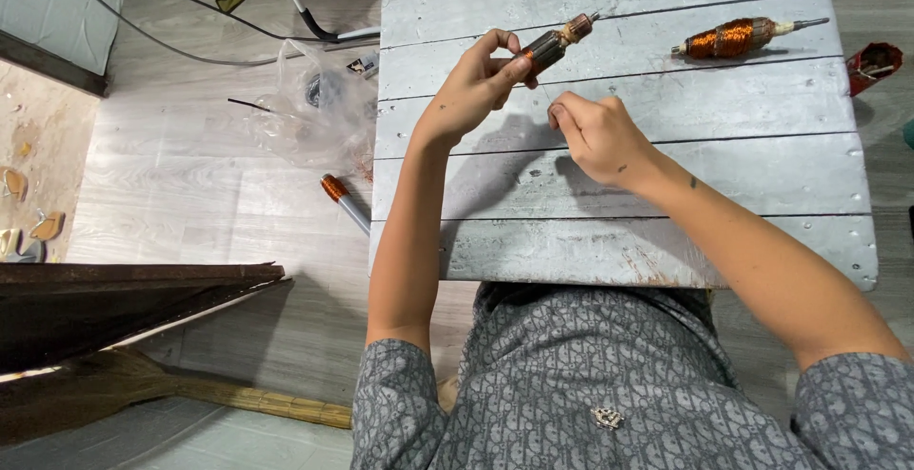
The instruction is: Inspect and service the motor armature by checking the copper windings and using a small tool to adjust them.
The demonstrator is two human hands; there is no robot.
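Head view: left hand (pixel 479 84) fingers grip armature (pixel 555 43) at 12 o'clock, right hand (pixel 595 134) fingers pinch thin wire (pixel 546 97); winding step, next pull needs steady tension.

A single camera worn on the person's head looks almost straight down, from close above. It faces the grey painted wooden plank worktop (pixel 619 165), which fills the upper middle of the view, with both forearms reaching up from the bottom edge and pale wood-look floor (pixel 190 165) to the left.
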